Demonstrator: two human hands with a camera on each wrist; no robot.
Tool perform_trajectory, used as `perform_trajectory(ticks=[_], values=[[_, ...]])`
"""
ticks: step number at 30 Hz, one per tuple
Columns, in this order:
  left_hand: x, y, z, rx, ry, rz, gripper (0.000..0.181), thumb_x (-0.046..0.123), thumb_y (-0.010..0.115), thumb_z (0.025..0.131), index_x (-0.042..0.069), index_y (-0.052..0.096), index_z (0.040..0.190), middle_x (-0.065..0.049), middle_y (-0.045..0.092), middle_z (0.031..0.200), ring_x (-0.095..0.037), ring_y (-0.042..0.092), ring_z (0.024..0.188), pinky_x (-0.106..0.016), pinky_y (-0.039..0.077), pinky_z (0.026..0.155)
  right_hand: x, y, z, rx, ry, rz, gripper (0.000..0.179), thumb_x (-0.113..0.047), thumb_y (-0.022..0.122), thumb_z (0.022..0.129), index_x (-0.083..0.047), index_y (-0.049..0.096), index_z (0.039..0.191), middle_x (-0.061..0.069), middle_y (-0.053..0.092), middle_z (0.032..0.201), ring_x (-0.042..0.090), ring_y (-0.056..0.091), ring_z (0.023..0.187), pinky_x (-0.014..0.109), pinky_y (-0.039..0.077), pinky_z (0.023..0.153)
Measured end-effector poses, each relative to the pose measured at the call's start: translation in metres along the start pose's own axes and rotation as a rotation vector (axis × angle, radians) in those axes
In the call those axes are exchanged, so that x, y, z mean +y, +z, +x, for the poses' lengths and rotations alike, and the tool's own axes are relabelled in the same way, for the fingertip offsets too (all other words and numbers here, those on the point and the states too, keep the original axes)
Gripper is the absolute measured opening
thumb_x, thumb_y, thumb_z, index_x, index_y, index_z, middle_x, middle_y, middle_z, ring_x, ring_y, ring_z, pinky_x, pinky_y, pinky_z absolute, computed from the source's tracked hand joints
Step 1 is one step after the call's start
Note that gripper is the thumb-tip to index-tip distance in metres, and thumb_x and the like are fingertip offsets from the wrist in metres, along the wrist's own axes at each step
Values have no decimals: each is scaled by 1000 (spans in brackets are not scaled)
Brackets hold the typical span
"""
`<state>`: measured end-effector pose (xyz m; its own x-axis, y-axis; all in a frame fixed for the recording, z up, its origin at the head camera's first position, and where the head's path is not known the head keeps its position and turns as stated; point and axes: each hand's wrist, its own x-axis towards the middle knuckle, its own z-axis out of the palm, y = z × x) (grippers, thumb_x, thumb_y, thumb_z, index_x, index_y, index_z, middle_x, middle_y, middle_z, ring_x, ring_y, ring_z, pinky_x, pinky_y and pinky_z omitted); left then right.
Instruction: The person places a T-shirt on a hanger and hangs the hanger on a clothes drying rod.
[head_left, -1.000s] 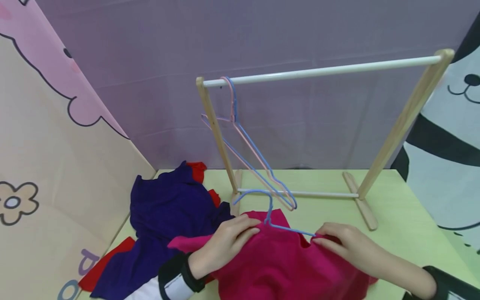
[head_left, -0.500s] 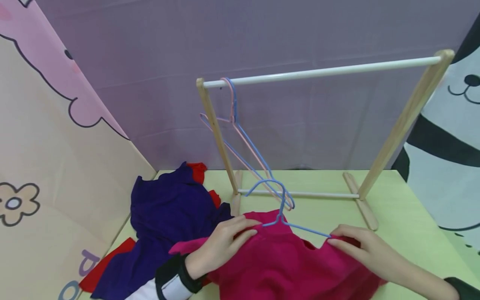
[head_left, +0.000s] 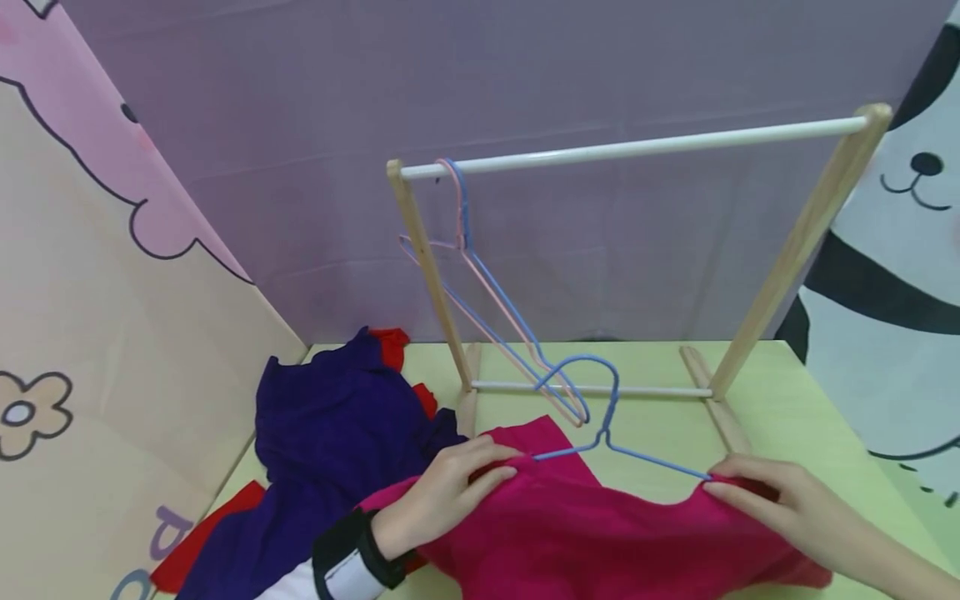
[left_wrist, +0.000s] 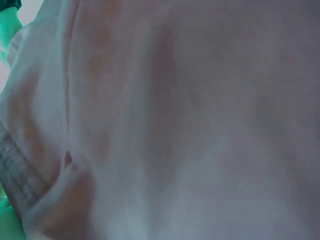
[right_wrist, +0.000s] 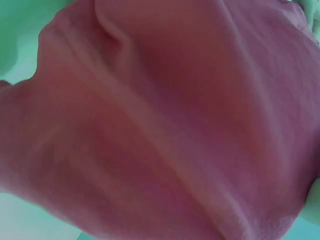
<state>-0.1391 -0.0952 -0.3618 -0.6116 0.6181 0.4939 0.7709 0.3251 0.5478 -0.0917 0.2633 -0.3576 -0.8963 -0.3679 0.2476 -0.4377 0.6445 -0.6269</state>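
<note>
A magenta garment [head_left: 592,542] is held up by both hands, with a blue hanger [head_left: 660,463] at its neckline. My left hand [head_left: 453,487] pinches the cloth where the hanger's left arm goes in. At the other shoulder, my right hand [head_left: 776,500] pinches the fabric over the tip of the hanger's right arm. The hook stands upright above the neckline. In the left wrist view the cloth [left_wrist: 165,120] fills almost everything, blurred. Folds of the same garment [right_wrist: 150,130] cover most of the right wrist view.
Behind the garment stands a wooden rack with a white rail [head_left: 637,148]. A pink hanger [head_left: 495,302] and another blue hanger [head_left: 517,321] hang at its left end. Dark blue clothing [head_left: 330,425] lies in a heap at left, over red cloth [head_left: 206,537].
My right hand has moved right, drawing the neckline wide, and the hanger has shifted right with it. The left hand stays nearly in place.
</note>
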Motion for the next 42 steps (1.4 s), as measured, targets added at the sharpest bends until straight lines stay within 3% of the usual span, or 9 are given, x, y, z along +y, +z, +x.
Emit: perform_trajectory(ticks=[4,11,16,22,25,30,32,37,42], values=[[-4,3,0,-15,12,13,17,16,54,87,12,60,102,-3,64,96,-10,55,93,-39,47,84,3,-7,-5,21,64,-45,14,-11,61,80,-19,62,92,-12,59,79,5,49,67,26,46,52],[-13,11,-1,-69,30,-9,15,17,53,87,12,60,99,2,57,83,-4,45,69,-15,43,59,10,-18,-14,-25,140,-51,11,-12,59,83,-14,62,93,-11,59,77,7,50,63,26,47,49],[-19,11,-3,-64,10,42,15,17,56,86,15,61,100,3,57,88,-7,48,80,-24,45,69,22,-25,-21,-49,202,-76,14,-14,59,83,-9,61,96,-10,58,77,7,50,62,26,49,49],[-24,7,-5,-2,35,67,17,11,59,83,14,61,99,2,56,87,-11,49,82,-28,47,68,34,-36,-27,27,342,-190,16,-18,61,81,-9,61,94,0,58,77,6,48,59,26,48,49],[-25,5,-8,-14,4,57,15,11,58,84,13,61,98,3,57,87,-13,51,82,-29,48,69,38,-44,-28,69,402,-202,18,-16,59,83,-3,60,96,6,59,79,8,50,56,26,49,47],[-27,1,-14,-33,-64,52,14,15,56,85,15,61,98,4,60,87,-12,52,80,-29,48,67,47,-58,-27,191,361,-241,14,-11,59,83,0,60,92,8,59,76,8,50,50,25,48,43],[-28,-1,-16,-38,-88,55,14,16,56,86,17,61,98,5,60,86,-11,51,79,-28,48,65,52,-65,-25,249,326,-227,13,-8,59,82,2,60,90,1,59,72,8,51,49,22,47,42],[-29,-3,-21,-90,-168,48,14,17,54,87,18,61,99,5,61,88,-10,49,78,-31,49,63,62,-84,-17,377,240,-89,5,-2,55,83,-3,60,85,-21,55,66,11,55,46,17,46,39],[-29,-5,-23,-124,-216,28,15,17,52,88,16,62,100,2,62,91,-9,49,81,-35,50,67,65,-106,-11,385,281,65,10,-6,52,86,-11,61,87,-19,59,67,17,58,49,25,49,38]])
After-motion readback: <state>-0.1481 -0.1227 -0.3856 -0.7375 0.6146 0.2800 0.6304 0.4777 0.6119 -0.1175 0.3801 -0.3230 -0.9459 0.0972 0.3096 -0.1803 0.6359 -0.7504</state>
